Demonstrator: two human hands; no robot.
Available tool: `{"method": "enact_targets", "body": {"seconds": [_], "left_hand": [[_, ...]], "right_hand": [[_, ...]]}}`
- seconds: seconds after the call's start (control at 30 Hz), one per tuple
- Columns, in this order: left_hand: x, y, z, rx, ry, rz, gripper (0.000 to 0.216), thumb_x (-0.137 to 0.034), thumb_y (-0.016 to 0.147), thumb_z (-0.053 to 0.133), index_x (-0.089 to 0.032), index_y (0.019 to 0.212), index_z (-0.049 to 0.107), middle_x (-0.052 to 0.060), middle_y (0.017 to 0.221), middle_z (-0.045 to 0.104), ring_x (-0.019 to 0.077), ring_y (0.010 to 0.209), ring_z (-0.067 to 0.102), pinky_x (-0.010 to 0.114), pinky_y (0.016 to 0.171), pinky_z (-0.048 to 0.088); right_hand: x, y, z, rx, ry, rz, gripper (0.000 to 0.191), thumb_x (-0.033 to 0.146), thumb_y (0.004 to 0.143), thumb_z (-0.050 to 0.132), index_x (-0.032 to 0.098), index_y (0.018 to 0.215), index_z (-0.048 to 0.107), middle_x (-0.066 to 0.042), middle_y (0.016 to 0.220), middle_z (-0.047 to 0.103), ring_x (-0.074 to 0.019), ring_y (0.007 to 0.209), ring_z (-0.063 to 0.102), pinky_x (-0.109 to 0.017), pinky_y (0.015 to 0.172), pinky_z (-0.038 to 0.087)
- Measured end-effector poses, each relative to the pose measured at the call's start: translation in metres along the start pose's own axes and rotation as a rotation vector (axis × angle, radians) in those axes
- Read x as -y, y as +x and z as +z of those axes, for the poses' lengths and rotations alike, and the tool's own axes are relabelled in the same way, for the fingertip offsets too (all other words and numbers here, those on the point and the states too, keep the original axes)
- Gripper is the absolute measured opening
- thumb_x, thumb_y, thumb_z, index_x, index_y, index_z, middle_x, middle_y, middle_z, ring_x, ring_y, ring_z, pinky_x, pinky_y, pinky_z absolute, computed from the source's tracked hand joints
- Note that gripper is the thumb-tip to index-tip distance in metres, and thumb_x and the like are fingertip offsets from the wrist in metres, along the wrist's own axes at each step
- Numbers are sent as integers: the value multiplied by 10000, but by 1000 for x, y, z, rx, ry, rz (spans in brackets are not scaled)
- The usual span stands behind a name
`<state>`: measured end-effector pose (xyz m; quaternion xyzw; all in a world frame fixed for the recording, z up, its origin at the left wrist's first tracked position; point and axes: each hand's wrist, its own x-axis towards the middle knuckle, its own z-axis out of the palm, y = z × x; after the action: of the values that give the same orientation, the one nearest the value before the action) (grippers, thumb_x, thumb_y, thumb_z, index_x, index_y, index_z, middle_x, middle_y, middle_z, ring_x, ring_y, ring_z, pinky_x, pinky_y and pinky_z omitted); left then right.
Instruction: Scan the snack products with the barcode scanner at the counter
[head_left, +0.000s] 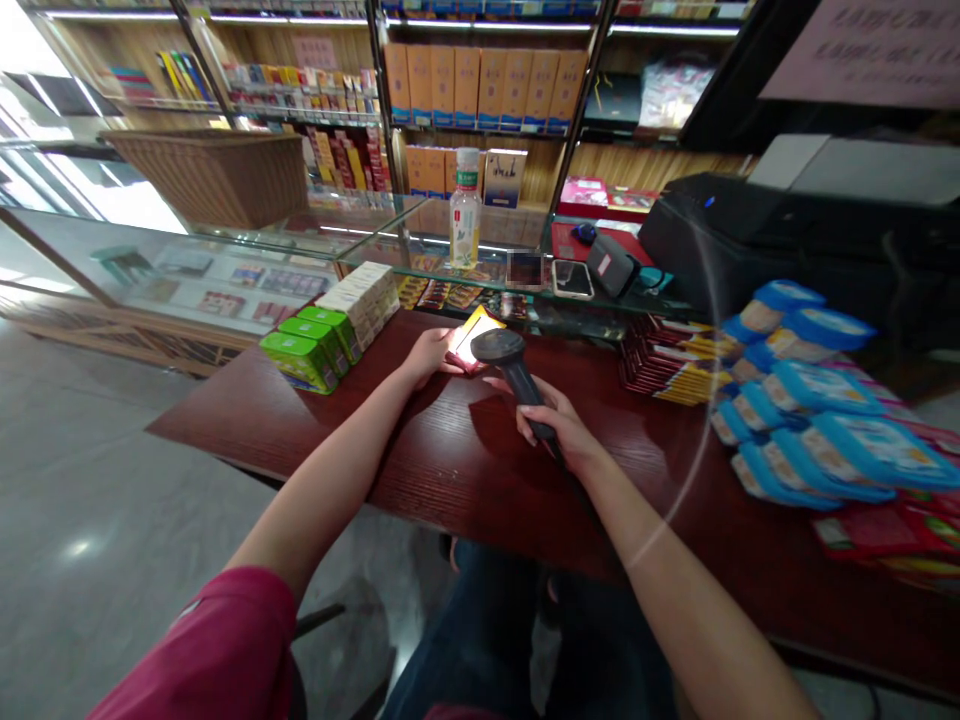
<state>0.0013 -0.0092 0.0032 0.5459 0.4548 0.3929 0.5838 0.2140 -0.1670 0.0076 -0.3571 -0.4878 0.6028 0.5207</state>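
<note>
My left hand (430,357) grips the left edge of a small yellow and red snack packet (466,336) above the dark wooden counter (450,450). Bright light from a barcode scanner (514,375) falls on the packet's face. My right hand (559,425) is wrapped round the scanner's black handle, and its head hangs close over the packet's right side. A cable runs from the handle down along my right forearm. Left of my left hand stand several green boxes (311,345) in a row with several pale boxes (364,300).
Red and yellow packets (667,360) are stacked to the right, beside piled blue-lidded tubs (825,400). A glass display case (420,240) behind the counter carries a drink bottle (465,215) and a phone (572,279). A wicker basket (217,175) sits at the back left.
</note>
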Motion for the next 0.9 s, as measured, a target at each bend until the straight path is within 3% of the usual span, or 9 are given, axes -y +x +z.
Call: {"method": "enact_targets", "body": {"seconds": [0.13, 0.27, 0.4, 0.5, 0.57, 0.63, 0.77, 0.9], "left_hand": [[0, 0, -4, -1, -39, -22, 276, -384, 1008, 655, -165, 1150, 748, 69, 908, 797, 149, 706, 749, 341, 737, 683], [1, -5, 0, 66, -49, -13, 315, -322, 946, 732, -167, 1220, 741, 91, 1034, 809, 171, 805, 773, 359, 780, 683], [-2, -12, 28, 65, 99, 181, 415, -349, 924, 731, -167, 1297, 738, 118, 1209, 800, 269, 1029, 787, 449, 933, 650], [-13, -19, 69, -25, 395, 470, 325, -304, 944, 699, -199, 1236, 795, 90, 1253, 793, 307, 1175, 748, 444, 1077, 567], [-24, -24, 103, -29, 571, 606, 318, -269, 975, 665, -235, 1265, 791, 76, 1250, 792, 300, 1153, 758, 406, 1074, 557], [-36, -28, 142, 31, 685, 691, 355, -250, 1011, 624, -266, 1343, 748, 65, 1274, 781, 279, 1128, 771, 369, 1042, 570], [-55, -30, 216, 176, 891, 867, 414, -157, 1026, 573, -317, 1384, 709, 18, 1441, 691, 221, 1366, 647, 336, 1153, 505], [-62, -29, 268, 216, 1119, 895, 404, -152, 1029, 551, -308, 1360, 723, 59, 1456, 683, 249, 1366, 646, 370, 1120, 538]], "right_hand": [[1, -7, -7, -73, 18, -57, 468, 326, 764, 778, 248, 1221, 713, -130, 1453, 687, -76, 478, 548, -251, 420, 399], [9, -31, -30, -258, 13, -142, 411, 330, 773, 786, 231, 1167, 720, -134, 1416, 712, -76, 472, 571, -253, 436, 427], [18, -73, -67, -416, -38, -164, 470, 342, 746, 827, 218, 1185, 715, -149, 1356, 745, -96, 453, 586, -274, 433, 460], [22, -107, -92, -480, -27, -165, 446, 345, 758, 831, 213, 1171, 725, -154, 1361, 741, -102, 460, 595, -278, 431, 473], [23, -128, -103, -530, -27, -172, 403, 353, 775, 826, 212, 1142, 738, -153, 1374, 734, -101, 467, 603, -276, 434, 480], [24, -146, -111, -573, -30, -178, 381, 366, 789, 819, 213, 1130, 746, -151, 1382, 730, -103, 468, 612, -277, 437, 483], [24, -176, -115, -613, 5, -179, 372, 370, 807, 806, 211, 1139, 751, -153, 1376, 732, -111, 472, 620, -286, 452, 491], [26, -190, -112, -627, 64, -205, 393, 361, 813, 796, 205, 1170, 740, -160, 1380, 729, -114, 479, 612, -297, 467, 501]]}}
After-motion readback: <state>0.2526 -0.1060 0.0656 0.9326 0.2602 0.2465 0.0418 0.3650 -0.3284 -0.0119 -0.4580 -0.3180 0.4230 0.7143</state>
